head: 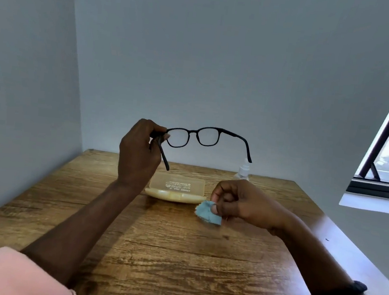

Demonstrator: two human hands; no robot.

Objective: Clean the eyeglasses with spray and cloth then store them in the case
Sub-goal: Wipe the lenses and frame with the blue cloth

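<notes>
Black-framed eyeglasses are held in the air above the far part of the wooden table, with the temples unfolded and pointing back toward the person. The left hand grips them at one frame corner. Its thumb and curled fingers pinch the hinge area, and that temple hangs down past the palm. The other temple is free.

The right hand sits low over the table, just beside the case. Its fingers are clenched round a bunched light-blue cloth, and part of the cloth sticks out below the thumb.

Step in hand, as judged: the wipe, or a check of the lenses that goes with it. Neither hand touches the spray bottle. Whether the lenses are wet or already clean cannot be told.

Next move, as judged:
- Raise the cloth to one lens and pinch the lens between its folds.
- Keep pressure light, because a one-corner hold puts leverage on the hinge.

Containers:
- Case: pale cream and translucent, lying open on the table below the eyeglasses. The lid is tilted back and carries print. Nothing shows in the tray.
- Spray bottle: clear with a white nozzle, upright behind the right hand and partly hidden. Its fill level cannot be told.
</notes>
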